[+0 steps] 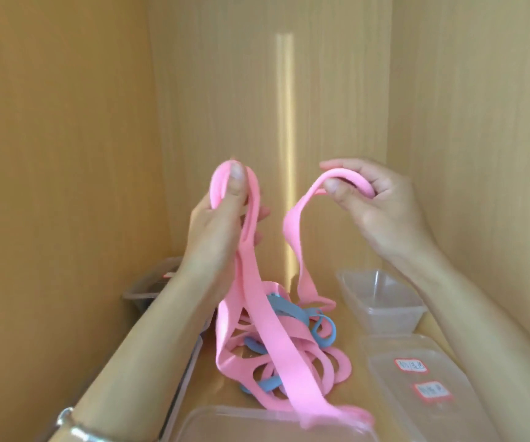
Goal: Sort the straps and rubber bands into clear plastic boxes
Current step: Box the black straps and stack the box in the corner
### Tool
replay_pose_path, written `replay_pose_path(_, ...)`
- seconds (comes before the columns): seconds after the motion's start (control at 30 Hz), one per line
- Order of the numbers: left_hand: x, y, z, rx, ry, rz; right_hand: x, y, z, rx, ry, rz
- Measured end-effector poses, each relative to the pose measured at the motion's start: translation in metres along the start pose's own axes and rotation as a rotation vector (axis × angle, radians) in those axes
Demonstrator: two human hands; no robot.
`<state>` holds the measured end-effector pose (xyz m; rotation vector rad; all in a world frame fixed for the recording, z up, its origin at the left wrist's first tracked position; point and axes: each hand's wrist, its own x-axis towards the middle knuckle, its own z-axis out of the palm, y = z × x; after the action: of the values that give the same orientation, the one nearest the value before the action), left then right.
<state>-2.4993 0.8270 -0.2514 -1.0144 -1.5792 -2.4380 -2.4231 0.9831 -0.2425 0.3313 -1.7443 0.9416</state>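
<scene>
My left hand (222, 224) is raised and pinches a folded loop of pink strap (254, 317) under its thumb; the strap's long tails hang down to the shelf. My right hand (372, 199) is held at the same height and pinches another pink strap (298, 237) that drops in a curve to the pile. On the shelf below lies a tangled pile (289, 352) of pink straps and blue rubber bands (321, 333). A clear plastic box (381, 301) stands open and empty at the right.
A flat clear lid (417, 387) with two red-edged labels lies at the front right. Another clear box or lid (257, 425) sits at the bottom edge. A darker tray (149, 288) stands behind my left forearm. Wooden cupboard walls close in on the left, back and right.
</scene>
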Motion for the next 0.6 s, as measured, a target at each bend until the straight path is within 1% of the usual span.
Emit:
replay_pose_path(0.1,-0.004,-0.008,0.004,0.096,-0.082,-0.015,-0.002,-0.002,0.002,-0.013,-0.224,0.079)
replay_pose_path(0.17,-0.007,-0.011,0.007,0.134,-0.159,-0.019,-0.004,-0.003,0.005,0.032,-0.286,0.101)
replay_pose_path(0.23,-0.008,-0.016,0.009,0.162,-0.226,-0.039,-0.003,-0.004,0.006,0.092,-0.295,0.12)
replay_pose_path(0.3,-0.007,-0.02,0.009,0.195,-0.28,-0.052,-0.002,-0.002,0.006,0.097,-0.271,0.15)
replay_pose_path(0.4,-0.009,-0.021,0.01,0.214,-0.332,-0.041,-0.001,0.002,0.005,0.018,-0.204,0.127)
replay_pose_path(0.47,-0.01,-0.021,0.011,0.214,-0.344,-0.025,-0.001,0.003,0.006,-0.033,-0.187,0.079)
replay_pose_path(0.6,-0.009,-0.016,0.012,0.147,-0.34,-0.013,-0.003,0.005,0.01,-0.221,-0.226,0.048)
